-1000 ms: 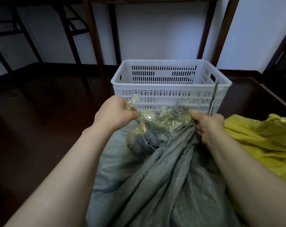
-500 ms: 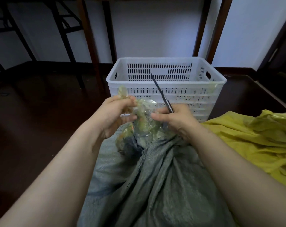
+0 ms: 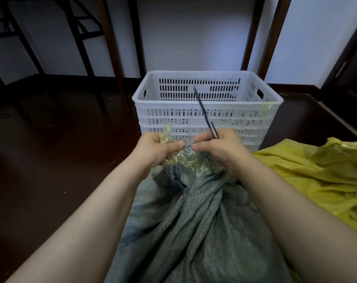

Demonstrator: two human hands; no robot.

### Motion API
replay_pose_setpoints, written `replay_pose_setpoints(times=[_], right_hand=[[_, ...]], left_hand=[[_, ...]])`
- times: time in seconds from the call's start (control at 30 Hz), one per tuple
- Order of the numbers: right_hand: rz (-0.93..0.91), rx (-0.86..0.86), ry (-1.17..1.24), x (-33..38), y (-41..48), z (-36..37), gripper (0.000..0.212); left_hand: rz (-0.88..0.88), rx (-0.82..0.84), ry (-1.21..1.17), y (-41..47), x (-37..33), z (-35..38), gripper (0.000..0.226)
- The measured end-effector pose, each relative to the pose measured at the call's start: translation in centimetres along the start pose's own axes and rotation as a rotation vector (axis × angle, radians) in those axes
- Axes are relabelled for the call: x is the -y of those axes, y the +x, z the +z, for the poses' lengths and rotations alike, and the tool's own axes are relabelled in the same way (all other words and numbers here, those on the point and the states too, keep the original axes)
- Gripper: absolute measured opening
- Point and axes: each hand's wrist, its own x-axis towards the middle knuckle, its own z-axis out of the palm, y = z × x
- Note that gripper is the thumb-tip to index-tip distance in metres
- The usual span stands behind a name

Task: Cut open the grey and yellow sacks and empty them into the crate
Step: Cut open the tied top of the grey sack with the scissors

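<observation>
Left hand [image 3: 155, 152]: fingers curled round a wad of clear, yellow-tinted plastic liner [image 3: 167, 134], thumb laid across it. One tuft of liner pokes up above the knuckles.

Right hand [image 3: 220, 152]: closed round the handles of scissors [image 3: 204, 113], handles hidden in the fist. Blades stick up and away from the hand, tilted toward the left-hand side, tip level with the far crate wall. Blades open or together: cannot tell. Thumb points at the left thumb, tips near, not touching.

Grey sack [image 3: 194, 221]: directly under and behind both hands, between the forearms. Woven, dull grey-green, loose weave visible. Neck bunched into deep folds that run up to the hands. Mouth between the two hands, crumpled, with liner spilling out and a darker grey fold just below the left hand.

Yellow sack [image 3: 316, 176]: beside the right forearm, on its outer side. Bright yellow, slack, heavily creased, touching the grey one.

Crate [image 3: 163, 104]: just beyond the hands. White plastic, slotted walls, upright, mouth open upward. Scrap of yellowish film on the right front corner.

Dark floor [image 3: 51, 150] off the left hand; dark wooden table legs [image 3: 110, 48] and pale wall [image 3: 194, 37] beyond the crate.
</observation>
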Motion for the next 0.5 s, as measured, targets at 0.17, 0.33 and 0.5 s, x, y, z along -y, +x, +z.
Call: replay_pose_setpoints(times=[0.17, 0.33, 0.5], right_hand=[[-0.110, -0.015, -0.357, 0.4, -0.2, 1.1, 0.046], [-0.154, -0.123, -0.588, 1.2, -0.9, 2.7, 0.026], [-0.174, -0.148, -0.447, 1.6, -1.3, 2.6, 0.024]], left_hand=[[0.054, -0.120, -0.110, 0.5, 1.0, -0.2, 0.019], [0.047, -0.274, -0.145, 1.4, 2.2, -0.3, 0.031], [-0.057, -0.315, -0.177, 2.0, 3.1, -0.6, 0.032]])
